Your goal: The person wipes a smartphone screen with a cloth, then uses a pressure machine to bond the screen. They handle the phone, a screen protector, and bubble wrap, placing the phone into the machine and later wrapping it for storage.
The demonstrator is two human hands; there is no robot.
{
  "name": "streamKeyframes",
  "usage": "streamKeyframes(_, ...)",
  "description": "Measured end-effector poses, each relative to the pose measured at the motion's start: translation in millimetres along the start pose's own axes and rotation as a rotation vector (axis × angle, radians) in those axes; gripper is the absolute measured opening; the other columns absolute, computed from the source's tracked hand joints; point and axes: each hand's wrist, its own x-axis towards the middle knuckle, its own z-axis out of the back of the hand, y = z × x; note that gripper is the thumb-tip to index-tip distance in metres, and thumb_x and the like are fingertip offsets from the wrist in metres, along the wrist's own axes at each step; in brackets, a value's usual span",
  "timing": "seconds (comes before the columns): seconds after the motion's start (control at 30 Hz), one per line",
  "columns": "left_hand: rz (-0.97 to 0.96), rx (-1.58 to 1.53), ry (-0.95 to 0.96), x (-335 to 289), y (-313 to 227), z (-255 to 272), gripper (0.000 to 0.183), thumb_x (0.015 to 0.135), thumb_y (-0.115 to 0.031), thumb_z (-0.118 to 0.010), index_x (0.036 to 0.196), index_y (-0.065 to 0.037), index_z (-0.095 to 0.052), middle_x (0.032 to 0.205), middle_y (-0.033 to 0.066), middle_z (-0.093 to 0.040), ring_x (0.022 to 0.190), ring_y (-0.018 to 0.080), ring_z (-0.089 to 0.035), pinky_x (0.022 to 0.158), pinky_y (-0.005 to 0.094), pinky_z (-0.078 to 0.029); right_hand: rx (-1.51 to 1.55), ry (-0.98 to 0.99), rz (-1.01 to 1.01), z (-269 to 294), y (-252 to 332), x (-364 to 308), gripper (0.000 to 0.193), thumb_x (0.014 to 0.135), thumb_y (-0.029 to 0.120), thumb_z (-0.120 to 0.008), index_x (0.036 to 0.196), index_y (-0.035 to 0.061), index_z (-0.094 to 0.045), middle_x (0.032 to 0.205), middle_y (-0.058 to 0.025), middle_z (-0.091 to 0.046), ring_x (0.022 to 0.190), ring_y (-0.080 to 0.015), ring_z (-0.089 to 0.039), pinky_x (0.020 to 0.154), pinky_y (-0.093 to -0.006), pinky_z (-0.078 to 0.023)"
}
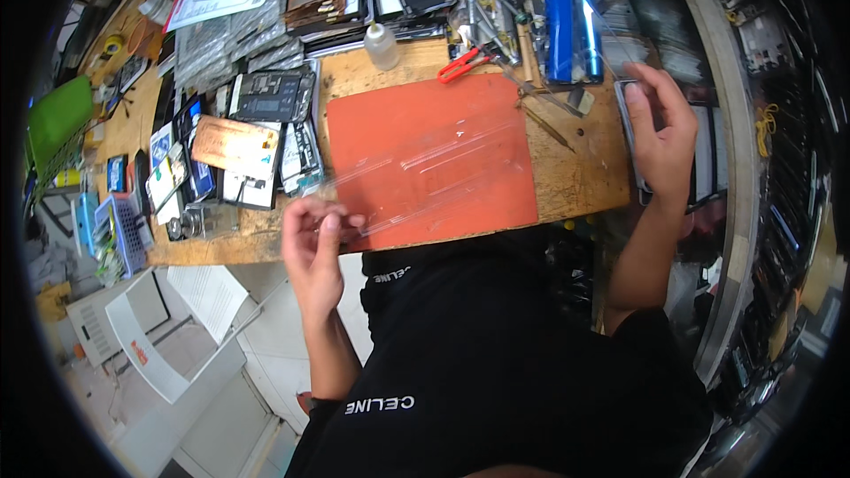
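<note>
A clear plastic sheet (pixel 443 159), glossy and hard to outline, stretches slantwise above an orange-red work mat (pixel 407 115). Its near left end is in my left hand (pixel 314 243), whose fingers are curled round it at the mat's lower left corner. Off the mat to the right, my right hand (pixel 662 128) is at the table's right edge, thumb and fingers closed on a slim dark slab with a pale rim (pixel 625 115), like a phone. Much of that slab is hidden by the hand.
Opened phones (pixel 270 96) and loose parts crowd the left. A white squeeze bottle (pixel 382 46) stands behind the mat. Red-handled pliers (pixel 462 66), a pointed tool (pixel 547 127) and blue cylinders (pixel 560 35) lie at the back right. A purple basket (pixel 127 235) sits far left.
</note>
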Motion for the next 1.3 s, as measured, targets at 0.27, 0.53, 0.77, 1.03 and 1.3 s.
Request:
streamKeyframes(0.27, -0.593, 0.572, 0.223, 17.2, 3.9, 31.9, 0.015, 0.084, 0.011, -0.064, 0.082, -0.004, -0.064, 0.136, 0.0162, -0.070, 0.146, 0.0475, -0.048, 0.116, 0.0540, -0.042, -0.038, -0.016, 0.275, -28.3, 30.7, -12.1, 0.026, 0.089, -0.013, -0.067, 0.112, -0.0017, -0.074, 0.097, -0.0117, -0.070, 0.084, -0.0181, -0.069, 0.077, -0.0290, -0.056)
streamKeyframes(0.53, -0.687, 0.939, 0.212, 19.6, -6.4, 14.0, 0.029, 0.076, 0.016, -0.061, 0.094, -0.004, -0.074, 0.132, 0.0156, -0.071, 0.138, 0.0434, -0.058, 0.116, 0.0530, -0.044, -0.489, -0.072, 0.492, -24.5, 3.0, -15.8, 0.036, 0.078, -0.008, -0.073, 0.112, 0.0037, -0.076, 0.097, -0.0081, -0.069, 0.087, -0.0283, -0.066, 0.075, -0.0397, -0.049)
streamKeyframes(0.77, -0.844, 0.783, 0.205, 47.1, -55.2, -18.2, 0.036, 0.071, 0.016, -0.059, 0.100, -0.001, -0.071, 0.103, 0.0153, -0.073, 0.103, 0.0358, -0.070, 0.098, 0.0475, -0.052, -0.524, 0.171, 0.394, -33.8, 7.7, -46.1, 0.035, 0.081, 0.010, -0.079, 0.115, 0.0054, -0.074, 0.105, -0.0062, -0.068, 0.098, -0.0302, -0.064, 0.089, -0.0444, -0.047)
streamKeyframes(1.03, -0.843, 0.647, 0.294, 68.1, -64.0, -83.8, 0.032, 0.080, 0.019, -0.055, 0.104, 0.003, -0.070, 0.101, 0.0177, -0.072, 0.095, 0.0307, -0.069, 0.086, 0.0372, -0.054, -0.086, 0.044, 0.354, -99.2, 26.0, 39.8, 0.027, 0.087, 0.018, -0.078, 0.109, 0.0028, -0.073, 0.100, -0.0129, -0.070, 0.095, -0.0338, -0.068, 0.083, -0.0442, -0.053)
streamKeyframes(1.3, -0.729, 0.582, 0.248, 48.9, -40.9, -83.0, 0.025, 0.081, 0.012, -0.058, 0.101, 0.002, -0.069, 0.099, 0.0162, -0.071, 0.092, 0.0326, -0.069, 0.082, 0.0390, -0.055, -0.605, 0.459, 0.136, -201.0, 62.9, 130.8, 0.059, 0.076, 0.047, -0.082, 0.111, 0.0004, -0.074, 0.110, -0.0191, -0.075, 0.106, -0.0346, -0.071, 0.095, -0.0497, -0.054)
